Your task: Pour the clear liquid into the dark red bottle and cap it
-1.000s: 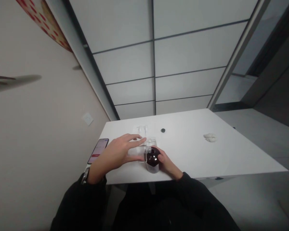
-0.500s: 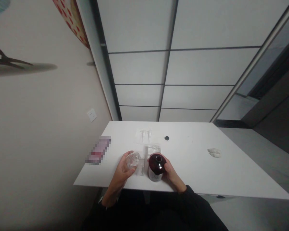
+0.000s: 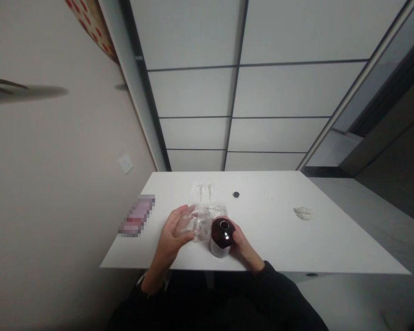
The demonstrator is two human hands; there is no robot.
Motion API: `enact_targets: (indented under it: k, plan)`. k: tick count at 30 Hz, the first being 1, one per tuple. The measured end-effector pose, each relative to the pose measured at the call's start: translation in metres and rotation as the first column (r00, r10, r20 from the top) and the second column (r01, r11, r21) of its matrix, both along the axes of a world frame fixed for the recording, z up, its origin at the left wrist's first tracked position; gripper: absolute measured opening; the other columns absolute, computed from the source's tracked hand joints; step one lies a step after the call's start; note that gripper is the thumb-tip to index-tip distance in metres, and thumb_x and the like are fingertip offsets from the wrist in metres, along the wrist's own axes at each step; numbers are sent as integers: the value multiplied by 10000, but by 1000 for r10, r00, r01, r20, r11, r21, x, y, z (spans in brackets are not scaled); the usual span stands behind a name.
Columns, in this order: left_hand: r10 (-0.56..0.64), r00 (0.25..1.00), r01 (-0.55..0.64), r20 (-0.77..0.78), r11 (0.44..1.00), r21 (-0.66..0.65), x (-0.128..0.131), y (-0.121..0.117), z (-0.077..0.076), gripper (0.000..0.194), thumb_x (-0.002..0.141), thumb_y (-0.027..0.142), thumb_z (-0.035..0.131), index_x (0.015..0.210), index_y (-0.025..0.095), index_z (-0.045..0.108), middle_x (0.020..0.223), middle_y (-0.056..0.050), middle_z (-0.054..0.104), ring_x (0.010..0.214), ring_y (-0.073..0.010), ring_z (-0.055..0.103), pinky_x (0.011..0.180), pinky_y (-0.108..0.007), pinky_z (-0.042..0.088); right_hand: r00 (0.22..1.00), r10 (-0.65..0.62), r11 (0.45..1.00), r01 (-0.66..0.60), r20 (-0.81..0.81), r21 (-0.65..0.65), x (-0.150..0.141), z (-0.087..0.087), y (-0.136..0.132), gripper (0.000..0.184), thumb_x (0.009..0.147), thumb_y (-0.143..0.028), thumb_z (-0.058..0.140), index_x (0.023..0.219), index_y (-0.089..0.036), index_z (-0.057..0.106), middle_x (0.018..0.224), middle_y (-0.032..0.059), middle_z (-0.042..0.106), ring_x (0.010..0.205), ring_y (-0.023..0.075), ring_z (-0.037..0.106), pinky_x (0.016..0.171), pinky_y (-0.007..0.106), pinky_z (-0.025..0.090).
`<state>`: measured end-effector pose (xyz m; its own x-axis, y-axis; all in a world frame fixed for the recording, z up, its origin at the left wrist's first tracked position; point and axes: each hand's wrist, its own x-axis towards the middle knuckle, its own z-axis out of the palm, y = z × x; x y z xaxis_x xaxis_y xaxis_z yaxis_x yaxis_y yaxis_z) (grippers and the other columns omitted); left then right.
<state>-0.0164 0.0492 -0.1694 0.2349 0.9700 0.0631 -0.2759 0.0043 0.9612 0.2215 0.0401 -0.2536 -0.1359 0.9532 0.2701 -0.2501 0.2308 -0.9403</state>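
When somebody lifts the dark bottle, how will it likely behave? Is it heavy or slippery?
The dark bottle looks like glossy glass, so it is probably heavy for its size and a little slippery. Its neck seems uncapped, so tipping it could spill any contents.

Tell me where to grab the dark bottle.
Grip the body of the dark bottle, coming from the near side, next to the right hand. It seems to stand upright, and its rounded shoulders narrow to a short open neck, so the body likely gives the surer hold.

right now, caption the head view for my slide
Right hand holds a dark bottle, left hand curves around a clear piece beside it, over a white table
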Motion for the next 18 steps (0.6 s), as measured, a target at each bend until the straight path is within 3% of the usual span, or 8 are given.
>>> enact_targets:
  k: [5, 8, 11, 18]
  plan:
    - [12, 995, 1, -100, 991, 135, 15, 7, 15, 929, 704, 499, 965, 1509, 261, 566, 1605, -178, 565, 1370, -377, 636, 1014, -419, 627, 1000, 14, 999, -14, -15, -35, -1, 2, -1, 905, 766, -968, 587, 1249, -209, 690, 1137, 134, 733, 1046, 330, 701, 1061, 512, 540]
    - [2, 990, 16, -139, 992, 126, 19, 8, 25, 962, 654, 413, 1002, 1503, 248, 579, 1608, -193, 559, 1393, -383, 611, 931, -393, 658, 1000, -13, 1000, 13, 8, -21, -1, 1, -1, 916, 761, -980, 575, 1246, -212, 697, 1200, 146, 726, 1138, 356, 684, 1097, 525, 518]
    - [4, 975, 23, -222, 993, 118, 18, 9, 39, 968, 628, 376, 1010, 1495, 218, 609, 1577, -195, 592, 1433, -400, 578, 985, -432, 647, 999, -22, 1000, 23, 32, -18, -1, 0, 0, 912, 766, -982, 567, 1248, -218, 700, 1227, 151, 722, 1174, 365, 678, 1116, 529, 510]
    - [-23, 917, 103, -398, 978, 180, 12, 12, 56, 1028, 658, 436, 991, 1567, 221, 561, 1549, -177, 619, 1425, -383, 581, 1028, -476, 632, 1000, 21, 999, -20, 11, -35, -1, -7, 1, 936, 775, -980, 561, 1299, -211, 666, 1234, 145, 706, 1146, 340, 675, 1049, 489, 550]
